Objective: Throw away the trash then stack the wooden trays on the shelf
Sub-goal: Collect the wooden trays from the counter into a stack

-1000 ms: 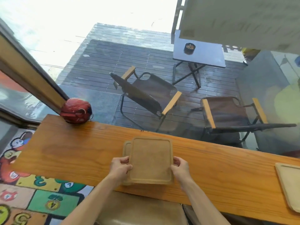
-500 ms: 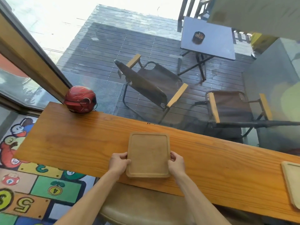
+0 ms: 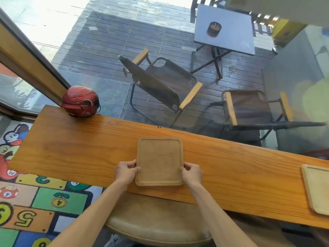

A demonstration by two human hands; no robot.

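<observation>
1. A square wooden tray (image 3: 159, 161) with rounded corners and a shallow raised rim lies flat on the long wooden counter (image 3: 85, 148), near the counter's front edge and roughly midway along its visible length. From this angle I cannot tell whether another tray lies under it.
2. The left hand (image 3: 126, 171) grips the tray's left edge near the front corner – thumb on top of the rim, fingers curled under or against the side.
3. The right hand (image 3: 192, 172) holds the opposite edge the same way, thumb over the rim, so the tray sits clasped between the 2 hands. Both forearms reach in from the bottom of the view.
4. A second tray (image 3: 316, 188), paler in tone, lies flat at the far right of the counter, well apart from the first and partly cut off by the frame.
5. A red helmet (image 3: 80, 101) rests on the counter's back left corner, against the window frame.
6. Below the counter, between the forearms, is a tan padded stool seat (image 3: 156, 221); to the left the floor carries a colourful mat (image 3: 35, 202) with numbers and cartoon figures.
7. Beyond the glass lies a dark decked terrace with 2 folding chairs (image 3: 160, 86) – wooden armrests on each – and a small grey table (image 3: 226, 31) bearing a black ashtray (image 3: 214, 28).
</observation>
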